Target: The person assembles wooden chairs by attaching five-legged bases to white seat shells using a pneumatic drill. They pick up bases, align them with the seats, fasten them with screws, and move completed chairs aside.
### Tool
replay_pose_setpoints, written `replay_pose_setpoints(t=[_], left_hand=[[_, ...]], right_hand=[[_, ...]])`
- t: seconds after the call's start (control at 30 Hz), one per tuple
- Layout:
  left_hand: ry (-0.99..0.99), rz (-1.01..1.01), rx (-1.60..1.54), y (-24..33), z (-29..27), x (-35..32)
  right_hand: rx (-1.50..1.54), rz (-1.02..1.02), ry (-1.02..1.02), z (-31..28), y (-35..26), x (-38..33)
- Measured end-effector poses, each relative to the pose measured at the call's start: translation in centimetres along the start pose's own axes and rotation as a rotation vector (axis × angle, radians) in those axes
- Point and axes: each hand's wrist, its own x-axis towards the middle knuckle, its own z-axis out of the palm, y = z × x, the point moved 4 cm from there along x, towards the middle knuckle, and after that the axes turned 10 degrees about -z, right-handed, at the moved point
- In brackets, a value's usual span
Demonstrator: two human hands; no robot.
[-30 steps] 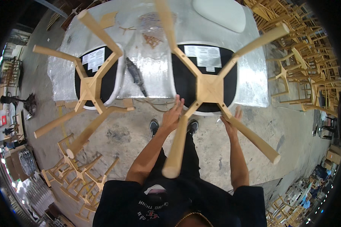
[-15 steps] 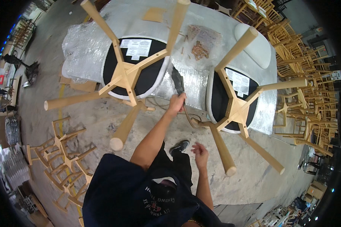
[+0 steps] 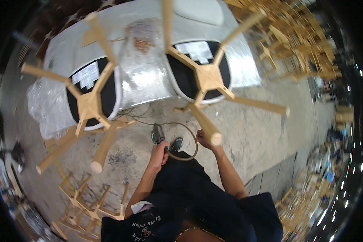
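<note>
My left hand is wrapped round the grip of a dark air tool, held low in front of my body. A brown hose runs from the tool in a wide loop. Beside that loop, my right hand has its fingers curled, partly behind a chair leg; whether it grips the hose I cannot tell. Two upturned chairs lie seat-down on the table: a left chair and a right chair. Each has a wooden cross frame, splayed legs and a black seat underside with a white label.
Silvery wrap covers the table. On it are a plastic bag of small wooden pieces and a white seat. Wooden frames lie on the floor at lower left. Stacked chairs fill the far right.
My left hand has drawn the air tool back from between the chairs towards my body. My right hand has come up near the right chair's leg and the hose. The view has turned right.
</note>
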Motion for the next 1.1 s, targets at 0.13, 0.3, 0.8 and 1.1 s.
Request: replay_pose_setpoints(t=[0.13, 0.3, 0.8, 1.1], left_hand=[[0.184, -0.051, 0.319, -2.9, -0.7, 2.4], [-0.183, -0.263, 0.395, -5.0, 6.1, 4.4], [-0.798, 0.04, 0.51, 2.6, 32.5, 0.1], [0.094, 0.497, 0.956, 1.2, 16.3, 7.7]], right_hand=[[-0.026, 0.388, -0.342, -0.5, 0.1, -3.2], [0.349, 0.15, 0.022, -0.1, -3.4, -5.7], [0.512, 0.246, 0.95, -16.3, 3.6, -0.4], [0.686, 0.064, 0.99, -22.3, 6.8, 8.6]])
